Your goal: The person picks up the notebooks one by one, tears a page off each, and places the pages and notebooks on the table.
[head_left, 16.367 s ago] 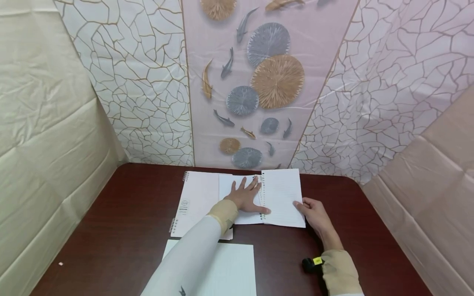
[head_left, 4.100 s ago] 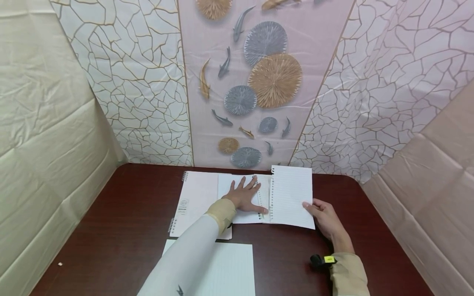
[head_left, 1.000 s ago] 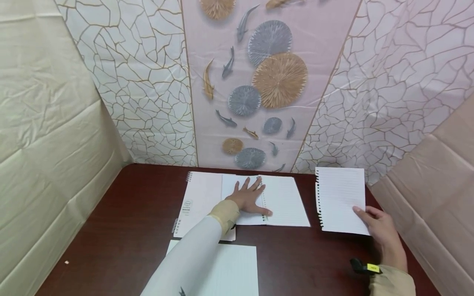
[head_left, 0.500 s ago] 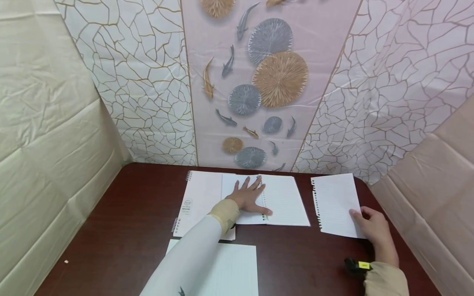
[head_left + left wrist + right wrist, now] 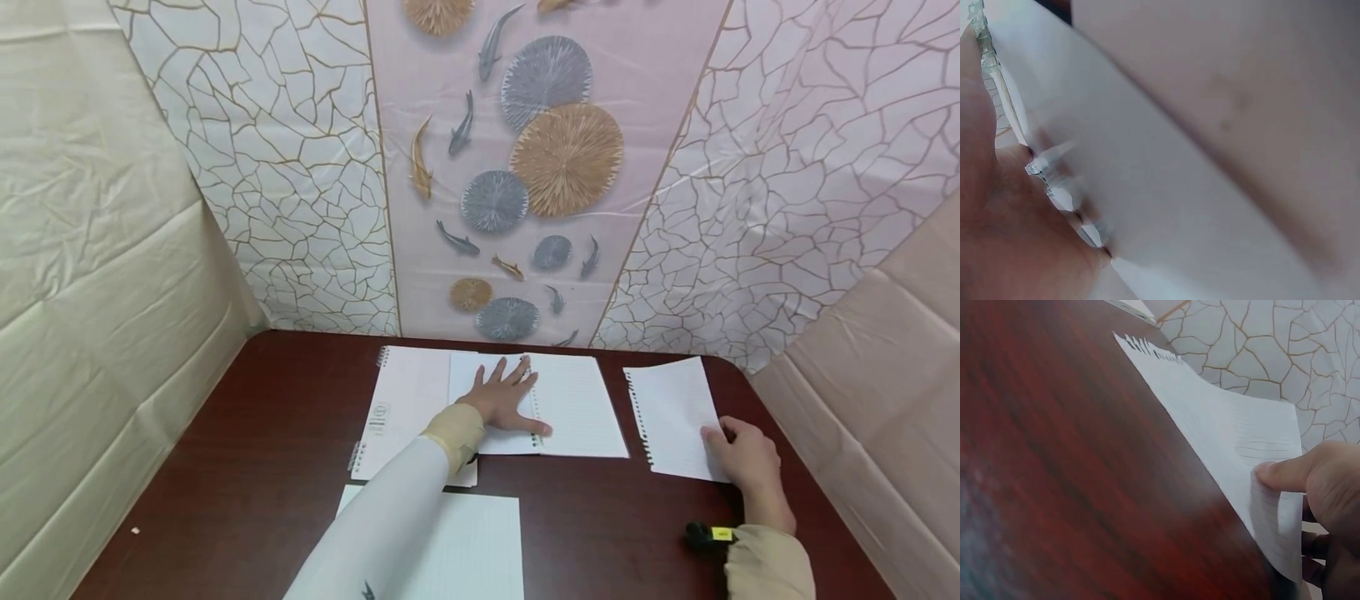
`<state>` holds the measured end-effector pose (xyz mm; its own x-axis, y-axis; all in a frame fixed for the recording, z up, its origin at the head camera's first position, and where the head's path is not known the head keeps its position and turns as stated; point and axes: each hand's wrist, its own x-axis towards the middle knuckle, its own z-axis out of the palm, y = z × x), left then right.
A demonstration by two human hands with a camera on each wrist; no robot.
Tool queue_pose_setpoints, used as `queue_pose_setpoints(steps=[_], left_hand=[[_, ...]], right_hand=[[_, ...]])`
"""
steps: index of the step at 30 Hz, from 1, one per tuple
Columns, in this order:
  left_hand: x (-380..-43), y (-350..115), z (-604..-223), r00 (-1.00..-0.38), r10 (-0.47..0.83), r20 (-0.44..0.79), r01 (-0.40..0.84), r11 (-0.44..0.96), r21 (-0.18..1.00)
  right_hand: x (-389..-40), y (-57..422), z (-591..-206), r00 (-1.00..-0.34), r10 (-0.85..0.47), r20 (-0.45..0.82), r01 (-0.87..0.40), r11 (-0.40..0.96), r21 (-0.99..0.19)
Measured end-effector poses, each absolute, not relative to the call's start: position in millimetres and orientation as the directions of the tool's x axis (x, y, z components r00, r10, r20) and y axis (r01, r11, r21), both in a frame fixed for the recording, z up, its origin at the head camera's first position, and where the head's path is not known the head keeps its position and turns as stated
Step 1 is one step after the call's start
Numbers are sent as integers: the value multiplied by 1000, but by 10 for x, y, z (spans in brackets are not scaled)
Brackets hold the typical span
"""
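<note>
My left hand (image 5: 504, 406) lies with fingers spread across the open spiral notebook (image 5: 577, 407), over its left side and the ring binding. The notebook's lined right page lies flat. On the right, my right hand (image 5: 744, 454) pinches the right edge of a loose lined sheet (image 5: 671, 417), thumb on top and fingers beneath. Torn holes run along the sheet's left edge. In the right wrist view the sheet (image 5: 1229, 434) bends upward at the held side, its ragged edge close over the table. The left wrist view shows the left palm (image 5: 1016, 231) against the clear rings.
Under the notebook's left part lies another spiral notebook (image 5: 405, 400) with a pale cover. A lined sheet (image 5: 472, 542) lies at the front, partly beneath the left forearm. A small white scrap (image 5: 135, 531) sits on the dark red table (image 5: 247, 467). A patterned cloth wall stands behind.
Over the last seconds the sheet came away from the notebook's rings and moved right in my right hand. In the last second it has lowered and tilted toward the table. My left hand stayed put.
</note>
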<state>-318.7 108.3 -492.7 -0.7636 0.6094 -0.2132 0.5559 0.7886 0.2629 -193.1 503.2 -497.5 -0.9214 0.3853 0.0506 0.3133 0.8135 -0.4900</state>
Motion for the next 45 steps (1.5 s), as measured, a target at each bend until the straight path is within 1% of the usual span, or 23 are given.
queue_pose_setpoints(steps=[6,11,17,20,23,25,27,29,32,39,42,45], left_hand=[[-3163,1081,-4900,-767,609,-201,562,789,246],[-3175,1087,-4913,-770,604,-205,553,793,258],[-3195,1090,-4941,-770,601,-215,544,794,271],[-3225,1096,-4981,-774,594,-219,534,798,278],[-3313,1122,-5114,-782,588,-208,526,801,285],[-3302,1118,-5080,-781,587,-214,528,803,277],[-3338,1124,-5132,-783,587,-206,527,802,282],[-3290,1107,-5055,-779,591,-212,530,800,281],[-3243,1090,-4973,-770,600,-216,539,793,282],[-3336,1134,-5125,-775,594,-214,532,797,284],[-3278,1121,-5059,-774,595,-219,530,797,290],[-3283,1126,-5088,-774,595,-215,529,795,298]], right_hand=[[-1956,5023,-4994,-907,422,3,367,793,-487],[-1982,5028,-5011,-906,423,31,355,797,-488],[-2020,5010,-5025,-905,423,32,354,795,-492],[-2015,4989,-5021,-910,412,38,347,810,-473],[-1997,4980,-5020,-917,395,51,334,833,-441],[-1985,4981,-5020,-924,377,72,313,849,-426],[-1978,4985,-5023,-928,361,90,293,858,-423],[-1975,4987,-5026,-931,352,98,280,859,-429],[-1973,4989,-5033,-932,350,95,276,855,-438],[-1958,4996,-5034,-935,338,107,262,863,-431],[-1957,4991,-5026,-935,340,96,269,861,-432],[-1962,4979,-5017,-931,353,89,283,856,-433]])
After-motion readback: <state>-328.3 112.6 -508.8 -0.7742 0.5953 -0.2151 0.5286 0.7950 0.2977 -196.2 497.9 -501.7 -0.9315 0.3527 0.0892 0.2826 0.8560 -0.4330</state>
